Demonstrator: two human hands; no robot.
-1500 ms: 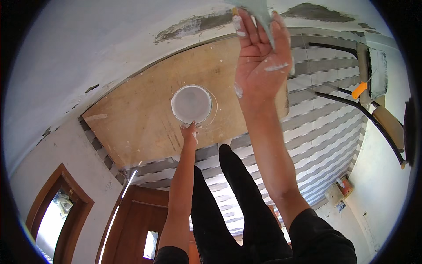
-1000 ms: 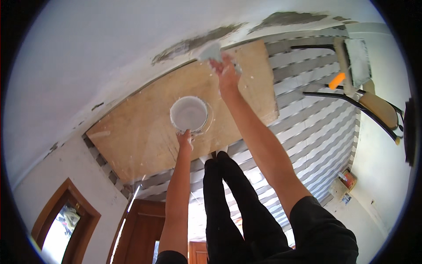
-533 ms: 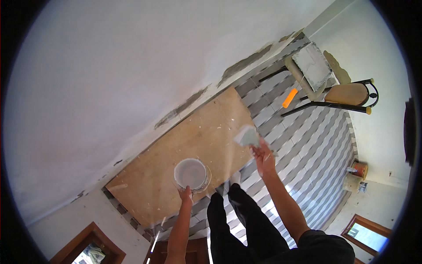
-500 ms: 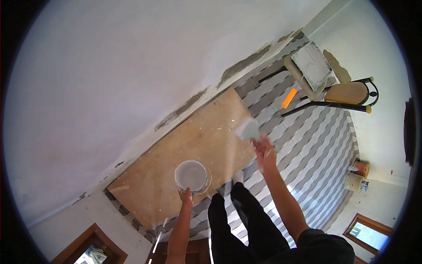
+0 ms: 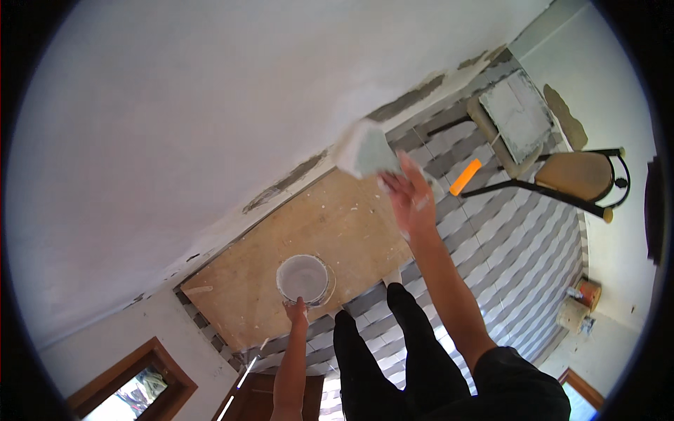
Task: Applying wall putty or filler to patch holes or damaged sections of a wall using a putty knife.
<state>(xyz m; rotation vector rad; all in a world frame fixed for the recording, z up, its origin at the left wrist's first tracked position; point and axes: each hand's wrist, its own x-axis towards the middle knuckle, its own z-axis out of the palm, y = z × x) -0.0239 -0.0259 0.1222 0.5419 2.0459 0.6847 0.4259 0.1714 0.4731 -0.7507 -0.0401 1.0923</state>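
My left hand [image 5: 298, 311] grips the near rim of a white bucket [image 5: 312, 270], thumb over the edge; pale wet-looking paste lies inside. Held out to the right of the bucket, my right hand [image 5: 413, 203] is closed on a broad putty knife [image 5: 372, 151]. Motion blurs the blade, and whitish paste shows along its far side. The knife is in front of the lower part of the white wall [image 5: 210, 105]; I cannot tell whether it touches. Fingers mostly cover its handle, and white smears mark my right hand.
A brown board [image 5: 351, 224] lies along the wall on the tiled floor [image 5: 484, 259]. At the right, a chair [image 5: 572, 175] carries a paste-smeared flat panel [image 5: 517, 116], with an orange roller-like piece [image 5: 465, 177] beside it. Farther right are small containers [image 5: 574, 314].
My right hand has moved up and forward with the putty knife, toward the wall. My left hand stays on the bucket, and the view has shifted slightly.
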